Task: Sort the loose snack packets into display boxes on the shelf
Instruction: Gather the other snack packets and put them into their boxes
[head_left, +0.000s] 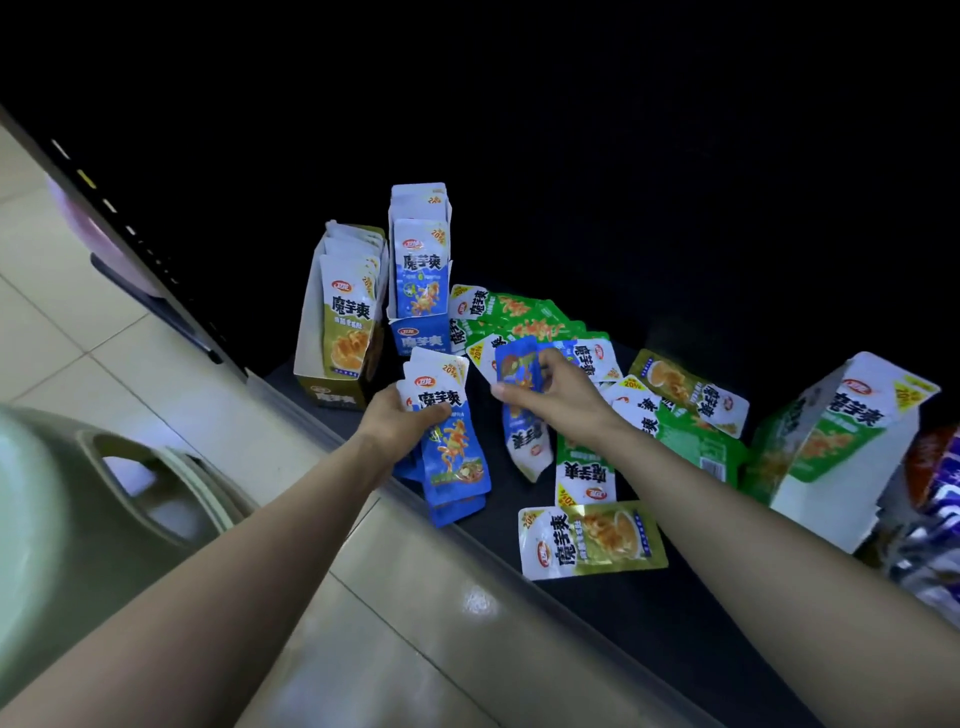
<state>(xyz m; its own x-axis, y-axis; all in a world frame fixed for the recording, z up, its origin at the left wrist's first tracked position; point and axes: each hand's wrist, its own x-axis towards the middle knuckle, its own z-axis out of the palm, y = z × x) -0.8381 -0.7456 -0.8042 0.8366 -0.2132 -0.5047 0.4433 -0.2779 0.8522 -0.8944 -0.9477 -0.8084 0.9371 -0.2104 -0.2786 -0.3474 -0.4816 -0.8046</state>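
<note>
The left hand (402, 415) grips a blue stack (452, 447); the right hand (550, 387) pinches one blue packet (522, 410). The stack may fan and slip when joined, missing the blue box (420, 291) at 12 o'clock.

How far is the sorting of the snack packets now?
Partly done. The olive box and blue box already stand filled. The left hand holds a blue stack; the right hand lifts another blue packet. Green packets and an olive packet still lie loose; the green box lies tipped.
</note>
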